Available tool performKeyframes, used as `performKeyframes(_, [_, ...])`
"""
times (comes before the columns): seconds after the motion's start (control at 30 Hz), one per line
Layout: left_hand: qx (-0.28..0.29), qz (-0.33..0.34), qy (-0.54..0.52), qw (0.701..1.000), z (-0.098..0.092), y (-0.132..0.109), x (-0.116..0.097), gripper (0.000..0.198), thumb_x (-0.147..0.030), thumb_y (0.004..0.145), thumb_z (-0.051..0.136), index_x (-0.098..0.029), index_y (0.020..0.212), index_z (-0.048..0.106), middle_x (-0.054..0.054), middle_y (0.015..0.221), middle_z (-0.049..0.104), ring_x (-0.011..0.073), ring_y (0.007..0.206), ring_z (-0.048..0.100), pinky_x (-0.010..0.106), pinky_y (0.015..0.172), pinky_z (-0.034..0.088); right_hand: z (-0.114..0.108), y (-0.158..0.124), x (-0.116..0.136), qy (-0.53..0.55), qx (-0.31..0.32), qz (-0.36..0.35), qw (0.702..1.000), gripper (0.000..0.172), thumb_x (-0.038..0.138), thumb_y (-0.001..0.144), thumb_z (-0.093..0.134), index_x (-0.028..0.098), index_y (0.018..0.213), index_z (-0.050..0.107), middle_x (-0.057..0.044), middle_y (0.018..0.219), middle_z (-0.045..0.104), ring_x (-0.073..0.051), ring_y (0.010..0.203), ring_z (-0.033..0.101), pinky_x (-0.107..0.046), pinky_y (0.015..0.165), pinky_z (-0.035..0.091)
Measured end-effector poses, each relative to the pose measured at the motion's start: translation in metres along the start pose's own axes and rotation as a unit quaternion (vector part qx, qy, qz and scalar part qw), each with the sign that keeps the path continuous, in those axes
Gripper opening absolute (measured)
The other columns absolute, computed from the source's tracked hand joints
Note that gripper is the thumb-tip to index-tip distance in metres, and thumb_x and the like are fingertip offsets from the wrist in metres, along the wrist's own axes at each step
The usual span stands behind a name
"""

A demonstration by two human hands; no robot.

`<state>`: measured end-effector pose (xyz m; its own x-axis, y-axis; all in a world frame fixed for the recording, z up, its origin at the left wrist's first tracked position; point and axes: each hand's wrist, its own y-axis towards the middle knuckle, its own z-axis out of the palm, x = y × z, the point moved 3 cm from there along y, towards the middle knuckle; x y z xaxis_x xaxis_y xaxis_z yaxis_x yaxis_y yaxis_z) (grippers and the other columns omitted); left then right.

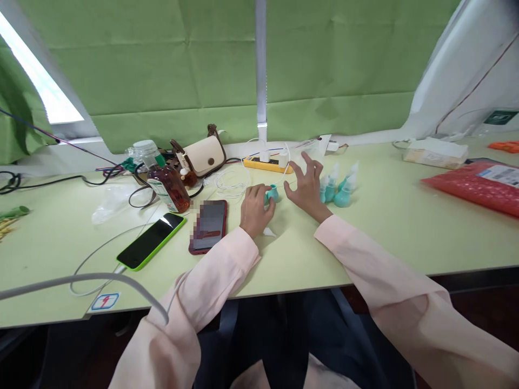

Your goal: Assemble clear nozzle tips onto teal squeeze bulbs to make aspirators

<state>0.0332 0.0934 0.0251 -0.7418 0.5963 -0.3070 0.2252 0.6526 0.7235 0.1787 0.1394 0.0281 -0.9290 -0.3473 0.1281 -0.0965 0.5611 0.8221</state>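
Observation:
My left hand (255,208) rests on the pale green table (389,227) with its fingers curled round a small teal bulb (272,193). My right hand (306,186) hovers just right of it, fingers spread and holding nothing. Right beside that hand stand several teal bulbs with clear pointed tips (338,186). A small clear cap (268,232) lies on the table by my left wrist. Both arms wear pale pink sleeves.
A red phone (208,226) and a green-cased phone (152,240) lie left of my hands. Behind are a brown bottle (168,183), a cream purse (200,154), a yellow power strip (267,162) and white cables. A red packet (474,186) and a box (436,152) sit right.

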Motion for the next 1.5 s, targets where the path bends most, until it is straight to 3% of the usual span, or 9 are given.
performKeyframes(0.17, [0.009,0.044,-0.022,0.999,-0.002,-0.009,-0.022,0.014,-0.016,0.073,0.046,-0.017,0.085,0.053,0.005,0.089,0.059,0.0187,0.086,0.049,0.031,0.078,0.041,0.003,0.001,-0.014,-0.069,0.051,0.030,0.996,0.052,0.022,0.069,0.048,0.014,0.119,0.038,-0.015,0.127,0.025,-0.034,0.104,0.028,-0.046,0.075,0.036])
performKeyframes(0.4, [-0.003,0.019,-0.039,0.999,-0.002,-0.008,-0.017,0.010,-0.017,0.072,0.046,-0.017,0.080,0.054,0.005,0.080,0.061,0.0198,0.082,0.051,0.032,0.073,0.042,0.011,-0.003,-0.016,-0.046,0.064,0.004,0.997,0.034,0.002,0.070,0.035,0.016,0.092,0.057,-0.010,0.109,0.048,-0.027,0.095,0.036,-0.034,0.060,0.042])
performKeyframes(0.6, [-0.026,-0.043,-0.070,0.996,-0.010,-0.006,-0.014,0.026,-0.021,0.072,0.048,-0.017,0.098,0.045,0.007,0.094,0.057,0.0177,0.082,0.053,0.030,0.070,0.043,-0.027,0.000,0.013,0.100,-0.094,-0.076,0.988,0.028,0.008,0.073,0.037,0.018,0.095,0.052,-0.009,0.109,0.046,-0.023,0.099,0.040,-0.041,0.079,0.039])
performKeyframes(0.7, [-0.010,-0.062,-0.115,0.991,-0.013,-0.006,-0.016,0.043,-0.024,0.070,0.051,-0.018,0.109,0.035,0.009,0.107,0.052,0.0167,0.086,0.053,0.026,0.066,0.044,-0.040,-0.009,0.032,0.196,-0.116,-0.105,0.968,0.024,0.014,0.075,0.038,0.020,0.094,0.050,-0.010,0.103,0.048,-0.022,0.096,0.045,-0.041,0.077,0.041])
performKeyframes(0.9, [0.076,-0.075,-0.156,0.982,-0.006,-0.011,-0.017,0.021,-0.016,0.076,0.035,-0.018,0.094,0.046,-0.002,0.065,0.058,0.0114,0.056,0.054,0.020,0.050,0.039,-0.035,-0.021,0.050,0.318,-0.054,-0.067,0.944,0.013,0.021,0.074,0.042,0.019,0.084,0.051,-0.007,0.086,0.052,-0.017,0.079,0.052,-0.031,0.062,0.046])
performKeyframes(1.0, [0.091,-0.081,-0.124,0.985,-0.007,-0.013,-0.020,0.020,-0.014,0.076,0.032,-0.018,0.085,0.049,-0.002,0.058,0.056,0.0125,0.052,0.053,0.022,0.050,0.037,-0.030,-0.018,0.043,0.410,-0.024,0.085,0.908,0.019,0.030,0.071,0.049,0.019,0.087,0.046,-0.005,0.086,0.051,-0.012,0.067,0.050,-0.023,0.052,0.043])
performKeyframes(1.13, [0.107,-0.080,-0.060,0.989,-0.011,-0.013,-0.021,0.013,-0.025,0.074,0.044,-0.018,0.081,0.052,0.001,0.059,0.057,0.0188,0.056,0.055,0.026,0.052,0.035,-0.012,-0.017,0.035,0.508,0.109,0.248,0.818,0.028,0.040,0.069,0.051,0.017,0.055,0.042,0.002,0.051,0.042,-0.007,0.045,0.039,-0.019,0.041,0.033])
performKeyframes(1.33, [0.159,-0.058,-0.016,0.986,-0.002,-0.010,-0.003,0.027,-0.042,0.080,0.038,-0.019,0.075,0.053,0.002,0.054,0.056,0.0202,0.055,0.056,0.025,0.050,0.032,0.015,-0.029,0.039,0.552,0.302,0.276,0.726,0.042,0.039,0.072,0.039,0.020,0.037,0.025,0.006,0.029,0.022,-0.005,0.026,0.022,-0.020,0.028,0.018])
performKeyframes(1.5, [0.180,-0.037,-0.030,0.983,-0.003,-0.007,0.002,0.031,-0.043,0.081,0.035,-0.020,0.074,0.053,0.000,0.055,0.056,0.0163,0.054,0.055,0.022,0.050,0.032,0.015,-0.029,0.037,0.567,0.356,0.273,0.691,0.042,0.036,0.074,0.032,0.022,0.037,0.021,0.007,0.028,0.019,-0.006,0.025,0.020,-0.021,0.028,0.022])
